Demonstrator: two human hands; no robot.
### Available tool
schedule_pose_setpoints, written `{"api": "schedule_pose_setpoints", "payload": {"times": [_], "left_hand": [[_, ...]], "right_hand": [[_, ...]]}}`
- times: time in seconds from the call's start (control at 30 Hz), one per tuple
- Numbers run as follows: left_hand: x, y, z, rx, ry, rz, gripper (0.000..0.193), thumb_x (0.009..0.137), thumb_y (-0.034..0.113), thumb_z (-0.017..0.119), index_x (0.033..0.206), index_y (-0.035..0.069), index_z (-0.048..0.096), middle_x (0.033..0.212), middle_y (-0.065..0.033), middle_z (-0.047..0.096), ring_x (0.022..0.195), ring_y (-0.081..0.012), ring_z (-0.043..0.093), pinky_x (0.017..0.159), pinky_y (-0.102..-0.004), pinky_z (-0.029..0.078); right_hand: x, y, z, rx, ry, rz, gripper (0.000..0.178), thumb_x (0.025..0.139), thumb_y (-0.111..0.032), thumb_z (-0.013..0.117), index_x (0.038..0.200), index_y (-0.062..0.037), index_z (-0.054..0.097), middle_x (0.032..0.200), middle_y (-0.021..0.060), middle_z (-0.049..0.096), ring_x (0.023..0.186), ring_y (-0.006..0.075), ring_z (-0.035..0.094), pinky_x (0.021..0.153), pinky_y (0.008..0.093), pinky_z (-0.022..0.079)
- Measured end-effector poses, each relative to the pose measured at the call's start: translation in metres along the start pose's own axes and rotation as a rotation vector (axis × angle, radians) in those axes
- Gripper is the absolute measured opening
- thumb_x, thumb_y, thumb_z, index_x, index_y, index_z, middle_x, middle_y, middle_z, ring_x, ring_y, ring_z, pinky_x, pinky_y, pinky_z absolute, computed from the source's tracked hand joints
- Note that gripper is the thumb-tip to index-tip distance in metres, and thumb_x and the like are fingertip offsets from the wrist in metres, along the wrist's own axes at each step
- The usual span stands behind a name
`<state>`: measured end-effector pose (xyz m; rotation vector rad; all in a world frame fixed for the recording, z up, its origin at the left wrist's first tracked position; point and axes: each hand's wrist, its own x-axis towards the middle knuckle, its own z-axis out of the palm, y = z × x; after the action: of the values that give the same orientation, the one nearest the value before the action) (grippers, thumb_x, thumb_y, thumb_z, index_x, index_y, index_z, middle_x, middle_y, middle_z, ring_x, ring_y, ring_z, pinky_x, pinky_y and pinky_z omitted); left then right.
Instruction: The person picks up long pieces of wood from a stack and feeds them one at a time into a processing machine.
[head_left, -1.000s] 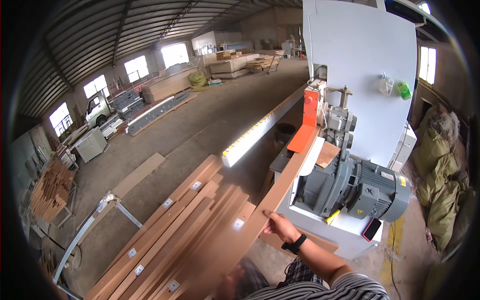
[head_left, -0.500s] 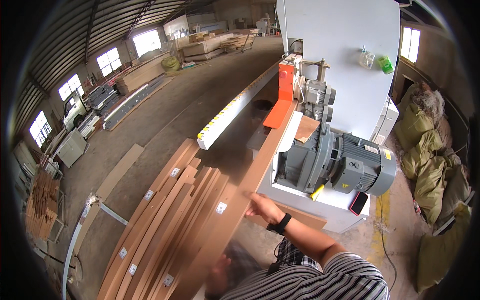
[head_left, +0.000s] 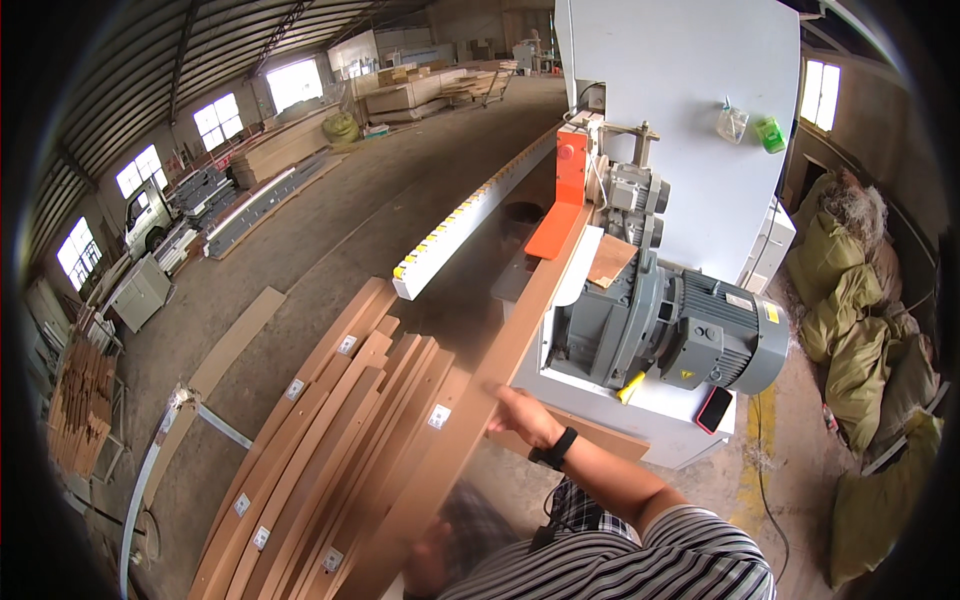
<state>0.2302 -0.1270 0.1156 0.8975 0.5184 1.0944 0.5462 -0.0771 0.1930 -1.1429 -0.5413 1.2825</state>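
A long brown wooden board (head_left: 478, 400) runs from the lower edge up to the machine, its far end passing beneath the orange guard (head_left: 558, 230). My right hand (head_left: 522, 416), with a black watch on the wrist, is closed on the board's right edge, its fingers curled and partly hidden. Lower down, my left hand (head_left: 430, 555) is beside the near part of the same board. It is blurred, and its fingers cannot be made out. Left of the board lies a stack of similar brown boards (head_left: 330, 440), several with small white labels.
A grey motor (head_left: 725, 330) sits on the white machine to the right, with a phone (head_left: 713, 409) nearby. A white rail with yellow pieces (head_left: 470, 220) stretches away beyond the stack. Full sacks (head_left: 850, 300) lie along the right wall; a metal frame (head_left: 150, 470) stands at left.
The whole view has shifted very slightly. My right hand stays at the same place on the board's edge, and my left hand remains low beside it, still blurred.
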Motion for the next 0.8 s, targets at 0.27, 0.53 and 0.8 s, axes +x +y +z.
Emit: {"api": "schedule_pose_setpoints", "payload": {"times": [0.27, 0.53, 0.8], "left_hand": [[0.0, -0.01, -0.015, -0.183, -0.246, -0.028, 0.056, 0.093, 0.046, 0.052, 0.132, 0.006, 0.044, 0.13, -0.0119, 0.052, 0.122, -0.0283, 0.047, 0.105, -0.0401, 0.037], [-0.03, 0.08, -0.07, -0.256, 0.248, 0.188, 0.036, 0.097, 0.034, 0.046, 0.123, 0.01, 0.054, 0.125, -0.0061, 0.059, 0.113, -0.0261, 0.056, 0.096, -0.0457, 0.044], [-0.095, 0.171, -0.186, -0.21, 0.809, 0.587, 0.032, 0.089, 0.032, 0.058, 0.113, 0.012, 0.059, 0.112, -0.0059, 0.064, 0.098, -0.0176, 0.063, 0.079, -0.0297, 0.054]], "right_hand": [[-0.002, 0.002, -0.007, 0.031, -0.031, -0.018, 0.044, 0.094, -0.036, 0.05, 0.118, 0.0002, 0.055, 0.091, 0.0099, 0.067, 0.062, 0.0125, 0.062, 0.054, 0.0216, 0.05], [0.032, -0.006, -0.014, 0.129, -0.128, -0.085, 0.032, 0.094, -0.032, 0.054, 0.102, -0.0012, 0.057, 0.085, 0.0105, 0.065, 0.075, 0.0147, 0.065, 0.067, 0.0269, 0.054], [0.063, -0.005, 0.023, 0.28, 0.004, -0.125, 0.028, 0.095, -0.028, 0.054, 0.113, -0.0065, 0.056, 0.102, 0.0053, 0.065, 0.085, 0.0138, 0.065, 0.069, 0.0269, 0.056]]}}
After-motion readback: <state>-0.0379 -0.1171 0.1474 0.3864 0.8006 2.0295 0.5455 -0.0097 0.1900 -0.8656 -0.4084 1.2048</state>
